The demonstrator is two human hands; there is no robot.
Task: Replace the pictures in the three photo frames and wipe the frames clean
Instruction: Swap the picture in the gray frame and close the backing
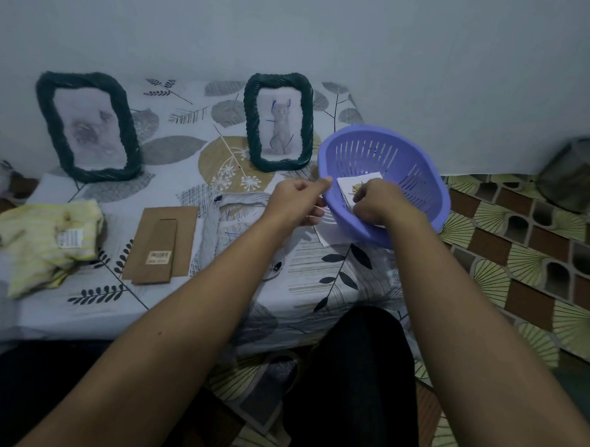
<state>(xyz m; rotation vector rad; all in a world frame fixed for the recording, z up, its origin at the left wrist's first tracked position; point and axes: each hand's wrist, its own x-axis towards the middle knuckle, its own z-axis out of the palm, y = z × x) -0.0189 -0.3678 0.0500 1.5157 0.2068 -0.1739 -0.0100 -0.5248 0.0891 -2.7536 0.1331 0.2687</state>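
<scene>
Two dark green woven photo frames stand against the wall, a large one (88, 126) at the left and a smaller one (278, 121) holding a cat picture. A third, pale frame (233, 220) lies flat under my left forearm, its brown backing board (161, 244) beside it. My left hand (299, 200) grips the near rim of a tilted purple basket (420, 195). Inside the basket, my right hand (372, 199) pinches white pictures (347, 188). A yellow cloth (46, 243) lies crumpled at the left.
Everything sits on a low surface covered with a leaf-print sheet (301, 277). A white sheet of paper (327, 236) pokes out from under the basket. A metal pot (579, 175) stands on the patterned floor at the right. My dark-clad legs are below.
</scene>
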